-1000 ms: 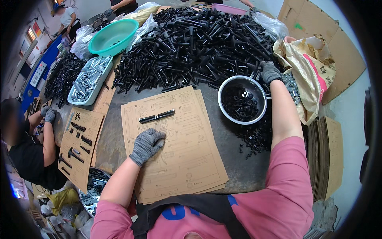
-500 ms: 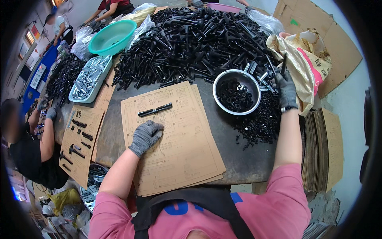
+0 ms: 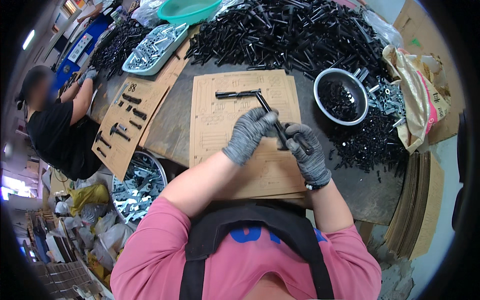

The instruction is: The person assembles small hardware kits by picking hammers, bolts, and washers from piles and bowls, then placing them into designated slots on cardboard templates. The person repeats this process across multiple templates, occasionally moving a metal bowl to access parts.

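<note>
Both gloved hands meet over a stack of printed cardboard sheets [image 3: 225, 175]. Between the fingers of my left hand [image 3: 251, 132] is a slanted black metal rod [image 3: 265, 106], pinched along its upper part. My right hand [image 3: 311, 156] is closed around the lower end of the same rod, where a dark piece shows between the fingers; its exact shape is partly hidden. Beyond the hands, a black cylindrical metal part [image 3: 232, 94] lies across the top sheet, and the rod's tip overlaps its right end in the picture.
A large heap of black metal parts [image 3: 295, 35] fills the back. To the right are a steel bowl [image 3: 317, 95] of small black pieces, loose bolts [image 3: 390, 100] and a woven sack [image 3: 425, 105]. At left, a co-worker [image 3: 60, 130] sits near another cardboard sheet [image 3: 111, 150] holding black parts.
My right hand has come from the bolts beside the sack to the cardboard, with the black rod. My left hand has lifted off the sheet to grip it. The view has shifted.
</note>
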Action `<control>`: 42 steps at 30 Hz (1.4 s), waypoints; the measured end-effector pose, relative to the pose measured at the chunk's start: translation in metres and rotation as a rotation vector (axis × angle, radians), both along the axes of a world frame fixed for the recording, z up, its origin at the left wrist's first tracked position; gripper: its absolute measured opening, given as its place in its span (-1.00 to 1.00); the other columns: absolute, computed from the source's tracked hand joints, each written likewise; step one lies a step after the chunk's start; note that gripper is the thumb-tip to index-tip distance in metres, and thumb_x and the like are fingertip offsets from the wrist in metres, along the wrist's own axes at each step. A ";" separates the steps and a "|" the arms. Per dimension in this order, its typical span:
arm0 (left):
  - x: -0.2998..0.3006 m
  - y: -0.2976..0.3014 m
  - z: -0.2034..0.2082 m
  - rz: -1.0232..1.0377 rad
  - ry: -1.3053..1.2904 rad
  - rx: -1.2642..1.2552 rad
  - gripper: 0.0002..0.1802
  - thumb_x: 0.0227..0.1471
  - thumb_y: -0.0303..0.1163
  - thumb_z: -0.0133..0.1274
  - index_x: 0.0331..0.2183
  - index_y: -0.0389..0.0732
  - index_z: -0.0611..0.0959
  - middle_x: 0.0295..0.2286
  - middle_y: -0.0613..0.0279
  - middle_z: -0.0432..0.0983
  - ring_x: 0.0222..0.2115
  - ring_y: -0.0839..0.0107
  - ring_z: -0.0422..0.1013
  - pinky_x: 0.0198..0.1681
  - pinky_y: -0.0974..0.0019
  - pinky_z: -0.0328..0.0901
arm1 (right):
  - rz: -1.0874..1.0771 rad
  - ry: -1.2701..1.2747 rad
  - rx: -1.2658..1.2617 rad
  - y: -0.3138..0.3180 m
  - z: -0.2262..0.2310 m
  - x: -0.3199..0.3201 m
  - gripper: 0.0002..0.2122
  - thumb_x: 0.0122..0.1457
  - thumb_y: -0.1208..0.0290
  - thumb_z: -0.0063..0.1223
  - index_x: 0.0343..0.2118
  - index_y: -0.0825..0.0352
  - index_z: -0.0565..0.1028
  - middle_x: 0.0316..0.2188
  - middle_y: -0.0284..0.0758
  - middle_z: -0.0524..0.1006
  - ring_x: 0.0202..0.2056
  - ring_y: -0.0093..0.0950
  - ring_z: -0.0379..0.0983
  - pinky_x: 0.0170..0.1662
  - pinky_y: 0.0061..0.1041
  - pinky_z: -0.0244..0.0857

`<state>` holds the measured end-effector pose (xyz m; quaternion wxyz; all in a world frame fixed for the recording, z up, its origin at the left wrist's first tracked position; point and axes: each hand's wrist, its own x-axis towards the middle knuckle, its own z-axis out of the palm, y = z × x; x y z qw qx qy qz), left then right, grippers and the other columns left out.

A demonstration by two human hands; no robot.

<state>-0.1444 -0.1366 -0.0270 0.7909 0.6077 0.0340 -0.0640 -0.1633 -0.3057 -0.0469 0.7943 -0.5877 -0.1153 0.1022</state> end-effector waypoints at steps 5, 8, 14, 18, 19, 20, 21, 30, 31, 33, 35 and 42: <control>0.009 0.030 -0.012 -0.081 -0.263 0.247 -0.70 0.08 -0.35 -0.11 -0.15 -0.26 0.46 -0.40 0.21 0.46 -0.37 0.45 0.39 -0.27 0.35 0.33 | -0.130 -0.166 0.043 -0.012 -0.003 -0.002 -0.79 0.09 0.44 -0.02 -0.20 0.32 0.33 -0.17 -0.26 0.40 -0.10 -0.38 0.34 0.01 -0.37 0.21; 0.018 0.038 -0.020 -0.136 -0.713 1.132 -0.70 -0.01 -0.42 -0.09 -0.17 -0.21 0.50 -0.40 0.07 0.43 -0.40 0.20 0.36 -0.26 0.24 0.29 | -0.225 -0.061 0.080 -0.023 -0.005 -0.008 -0.79 0.11 0.41 -0.02 -0.19 0.30 0.34 -0.18 -0.27 0.40 -0.14 -0.40 0.37 -0.04 -0.39 0.26; 0.009 0.025 -0.046 -0.351 -0.769 1.468 -0.76 -0.11 -0.32 0.03 -0.32 -0.17 0.57 -0.49 0.09 0.41 -0.42 0.18 0.37 -0.32 0.21 0.29 | -0.272 -0.031 0.022 -0.031 -0.013 -0.021 -0.77 0.08 0.37 0.03 -0.21 0.28 0.36 -0.21 -0.29 0.42 -0.21 -0.46 0.40 -0.09 -0.42 0.28; 0.011 0.024 -0.050 -0.327 -0.747 1.431 -0.74 -0.13 -0.30 0.05 -0.32 -0.18 0.58 -0.49 0.10 0.41 -0.42 0.17 0.36 -0.30 0.20 0.28 | -0.255 0.008 0.042 -0.027 -0.015 -0.021 -0.75 0.05 0.35 0.08 -0.23 0.30 0.38 -0.25 -0.29 0.46 -0.27 -0.50 0.43 -0.13 -0.47 0.30; 0.010 0.024 -0.048 -0.330 -0.738 1.429 -0.73 -0.14 -0.30 0.05 -0.32 -0.18 0.58 -0.48 0.09 0.42 -0.41 0.16 0.36 -0.30 0.19 0.28 | -0.242 0.022 0.020 -0.026 -0.015 -0.022 -0.74 0.04 0.34 0.09 -0.23 0.31 0.38 -0.26 -0.29 0.46 -0.28 -0.50 0.43 -0.14 -0.48 0.31; 0.009 0.024 -0.045 -0.339 -0.727 1.427 -0.72 -0.14 -0.30 0.06 -0.31 -0.19 0.58 -0.47 0.09 0.42 -0.41 0.15 0.36 -0.30 0.19 0.28 | -0.218 0.035 0.014 -0.024 -0.015 -0.023 -0.74 0.04 0.33 0.09 -0.24 0.31 0.39 -0.26 -0.29 0.47 -0.29 -0.50 0.43 -0.15 -0.48 0.31; 0.007 0.025 -0.042 -0.250 -0.755 1.392 -0.71 -0.14 -0.30 0.06 -0.30 -0.21 0.57 -0.46 0.09 0.42 -0.39 0.15 0.36 -0.28 0.20 0.28 | -0.182 0.037 0.030 -0.022 -0.015 -0.024 -0.74 0.04 0.33 0.09 -0.24 0.32 0.39 -0.27 -0.29 0.47 -0.30 -0.51 0.44 -0.16 -0.48 0.31; -0.042 0.028 0.011 -0.404 -0.271 0.474 -0.61 -0.07 -0.29 0.10 -0.18 -0.27 0.52 -0.32 0.21 0.47 -0.24 0.47 0.37 -0.13 0.37 0.26 | 0.403 0.151 -0.183 0.025 -0.022 -0.035 -0.49 0.07 0.07 -0.01 -0.03 0.36 0.29 -0.23 -0.26 0.45 -0.25 -0.46 0.40 -0.15 -0.50 0.28; -0.043 0.028 0.013 -0.442 -0.202 0.396 -0.64 -0.06 -0.31 0.09 -0.20 -0.28 0.53 -0.35 0.24 0.50 -0.29 0.49 0.38 -0.15 0.39 0.27 | 0.485 0.146 -0.254 0.030 -0.022 -0.035 -0.47 0.07 0.04 -0.03 -0.02 0.37 0.29 -0.22 -0.24 0.45 -0.23 -0.45 0.40 -0.14 -0.50 0.27; -0.048 0.041 0.015 -0.428 -0.167 0.354 -0.67 -0.05 -0.34 0.07 -0.20 -0.28 0.53 -0.36 0.25 0.50 -0.29 0.49 0.39 -0.16 0.39 0.28 | 0.556 0.051 -0.337 0.036 -0.020 -0.034 -0.46 0.07 0.02 -0.05 -0.03 0.37 0.30 -0.22 -0.22 0.45 -0.20 -0.42 0.40 -0.11 -0.49 0.26; -0.054 0.056 0.012 -0.363 -0.160 0.354 -0.70 -0.02 -0.36 0.04 -0.21 -0.29 0.54 -0.38 0.27 0.50 -0.31 0.50 0.39 -0.18 0.40 0.28 | 0.529 -0.132 -0.330 0.034 -0.018 -0.034 -0.47 0.08 0.02 -0.06 -0.04 0.37 0.32 -0.21 -0.20 0.46 -0.18 -0.40 0.40 -0.09 -0.47 0.25; -0.069 0.102 -0.010 -0.442 -0.608 1.297 -0.71 -0.02 -0.31 -0.04 -0.24 -0.22 0.53 -0.46 0.05 0.42 -0.38 0.16 0.38 -0.28 0.24 0.29 | 0.199 -0.370 -0.877 0.024 -0.024 -0.025 -0.74 0.07 0.36 -0.08 -0.17 0.29 0.42 -0.25 -0.18 0.45 -0.21 -0.30 0.39 -0.10 -0.42 0.25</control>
